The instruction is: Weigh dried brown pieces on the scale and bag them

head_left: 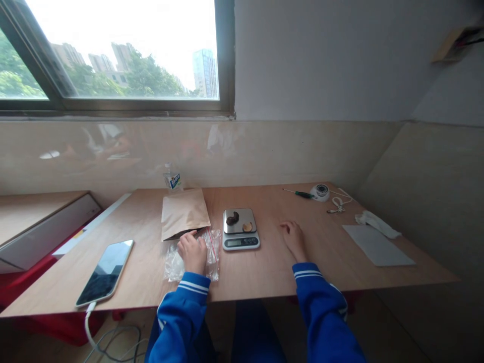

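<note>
My left hand (193,251) has its fingers curled at the mouth of a brown paper pouch (187,209), gripping its near edge. Under that hand lies a clear zip bag (214,254) with a red seal line. A small digital kitchen scale (241,243) sits between my hands. On its metal plate rest a dark, curved dried piece (232,218) and a smaller pale tan piece (247,227), lying apart. My right hand (295,239) rests on the table to the right of the scale, fingers loosely curled together, with nothing visible in them.
A phone (106,272) with a charging cable lies at the left. Behind the pouch stands a clear bottle (173,179). Toward the back right are a screwdriver (302,194) and a white dome camera (320,192) with its cable. White paper (378,247) and a crumpled cloth (377,224) lie at right.
</note>
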`<state>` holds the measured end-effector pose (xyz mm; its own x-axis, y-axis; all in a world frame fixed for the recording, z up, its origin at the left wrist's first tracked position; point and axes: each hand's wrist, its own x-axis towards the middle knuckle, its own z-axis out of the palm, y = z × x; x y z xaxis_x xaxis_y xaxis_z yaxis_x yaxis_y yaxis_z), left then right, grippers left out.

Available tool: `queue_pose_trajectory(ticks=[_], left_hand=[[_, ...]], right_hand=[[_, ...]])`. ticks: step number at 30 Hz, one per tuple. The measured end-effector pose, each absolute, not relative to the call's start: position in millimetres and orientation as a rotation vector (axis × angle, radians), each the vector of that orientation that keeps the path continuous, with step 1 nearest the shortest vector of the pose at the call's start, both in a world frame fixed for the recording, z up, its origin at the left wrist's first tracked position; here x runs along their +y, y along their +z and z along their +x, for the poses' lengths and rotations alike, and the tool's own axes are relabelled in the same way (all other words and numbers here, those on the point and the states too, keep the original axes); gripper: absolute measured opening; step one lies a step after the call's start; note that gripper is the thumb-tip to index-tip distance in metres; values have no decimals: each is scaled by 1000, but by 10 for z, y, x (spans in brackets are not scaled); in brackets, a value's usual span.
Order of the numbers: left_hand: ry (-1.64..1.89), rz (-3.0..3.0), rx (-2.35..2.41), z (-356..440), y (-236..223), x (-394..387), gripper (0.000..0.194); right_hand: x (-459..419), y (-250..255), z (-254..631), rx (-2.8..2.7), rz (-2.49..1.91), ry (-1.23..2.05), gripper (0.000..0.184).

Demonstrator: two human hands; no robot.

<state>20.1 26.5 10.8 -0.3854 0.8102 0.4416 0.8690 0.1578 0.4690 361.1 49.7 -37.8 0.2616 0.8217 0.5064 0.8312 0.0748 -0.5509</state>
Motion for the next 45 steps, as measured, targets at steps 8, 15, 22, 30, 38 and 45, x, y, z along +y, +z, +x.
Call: queue_pose_trajectory(ticks=[8, 15, 22, 30, 38, 45], left_hand=[[-805, -1705, -2430, -40, -24, 540, 52], [-512, -1905, -2425, -90, 99, 607, 39], [-518, -1878, -2420, -141, 75, 618, 41], [-629, -1930, -2445, -196, 68, 472, 45], [-1153, -1879, -2447, -225, 29, 477, 28], [-1066, -1851, -2306, -212, 26, 334, 30]], right_hand=[[508, -389, 3607, -1534, -1730, -27, 28], [499, -371, 3603, -1530, -1716, -17, 28], [487, -347, 3587, -1521, -1711, -18, 27], [479, -327, 3576, -1522, -1728, -22, 27], [490, -358, 3596, -1526, -1733, -19, 27], [490, -339, 3587, -1533, -1755, -18, 27]])
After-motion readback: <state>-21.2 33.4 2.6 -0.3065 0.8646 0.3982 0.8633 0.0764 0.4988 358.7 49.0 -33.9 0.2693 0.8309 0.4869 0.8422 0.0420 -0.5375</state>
